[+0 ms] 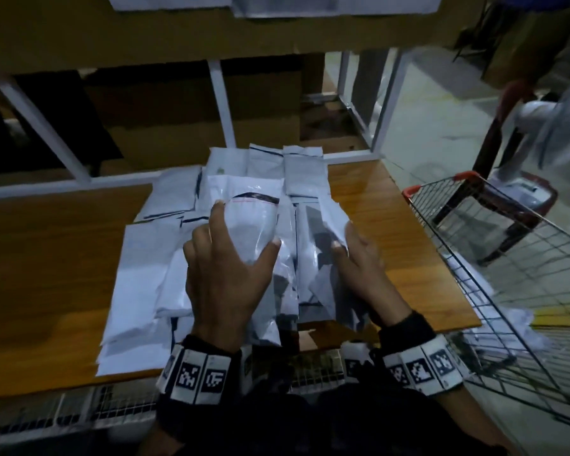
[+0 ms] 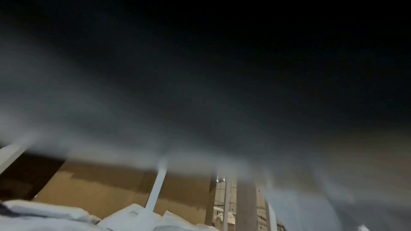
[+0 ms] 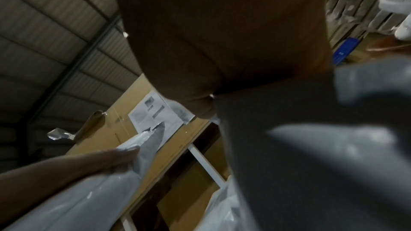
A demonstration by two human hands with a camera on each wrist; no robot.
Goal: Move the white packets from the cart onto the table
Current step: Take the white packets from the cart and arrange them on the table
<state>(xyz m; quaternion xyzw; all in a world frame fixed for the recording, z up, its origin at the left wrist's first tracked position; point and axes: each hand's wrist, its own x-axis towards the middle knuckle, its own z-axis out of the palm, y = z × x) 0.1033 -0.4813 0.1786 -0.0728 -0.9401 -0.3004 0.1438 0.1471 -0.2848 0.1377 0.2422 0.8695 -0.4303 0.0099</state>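
While both hands settle a fresh batch of white packets on the table, placing appears to be the step in hand. The left hand lies spread on top; the right hand pinches their right edge. Their long axis runs away from the person. Next: release, then reach right of the table into the cart.

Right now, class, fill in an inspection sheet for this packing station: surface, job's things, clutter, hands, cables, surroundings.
Surface: wooden table, mostly covered in the middle.
Job's things: white packets piled on the table; more in the wire cart at right.
Clutter: nothing seen.
Hands: left hand flat on the top packet; right hand grips a packet's edge.
Cables: nothing seen.
Surroundings: white shelf frame, cardboard boxes, fan.
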